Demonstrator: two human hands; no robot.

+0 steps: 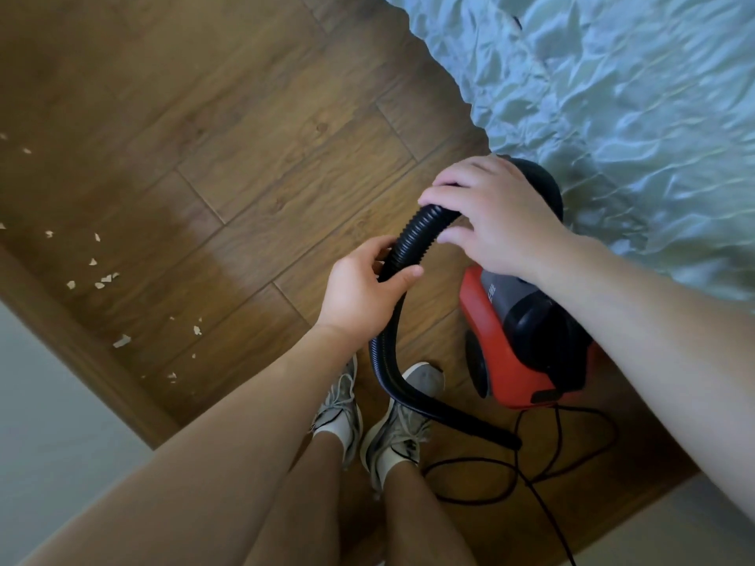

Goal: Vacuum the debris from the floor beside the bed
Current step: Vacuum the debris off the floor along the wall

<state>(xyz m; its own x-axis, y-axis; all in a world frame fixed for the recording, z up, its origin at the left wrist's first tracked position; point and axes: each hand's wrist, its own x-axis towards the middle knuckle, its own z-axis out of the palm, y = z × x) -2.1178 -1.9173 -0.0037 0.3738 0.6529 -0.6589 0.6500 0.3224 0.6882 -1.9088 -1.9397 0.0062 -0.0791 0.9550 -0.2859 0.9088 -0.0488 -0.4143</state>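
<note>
A red and black vacuum cleaner point(514, 341) stands on the wooden floor point(245, 136) beside the bed point(633, 96). Its black ribbed hose point(412, 239) arcs up from the front of the machine and down past my feet to a nozzle end near the cord. My left hand point(359, 292) grips the hose from below. My right hand point(498, 222) curls over the hose's upper end where it meets the vacuum's black front. Several pale scraps of debris point(102, 279) lie scattered on the floor at the left.
A crumpled light-blue sheet covers the bed at the upper right. A black power cord point(572, 463) loops on the floor behind the vacuum. My two feet in grey sneakers point(384, 414) stand beside the hose. A wooden skirting board point(90, 361) and white wall run along the left.
</note>
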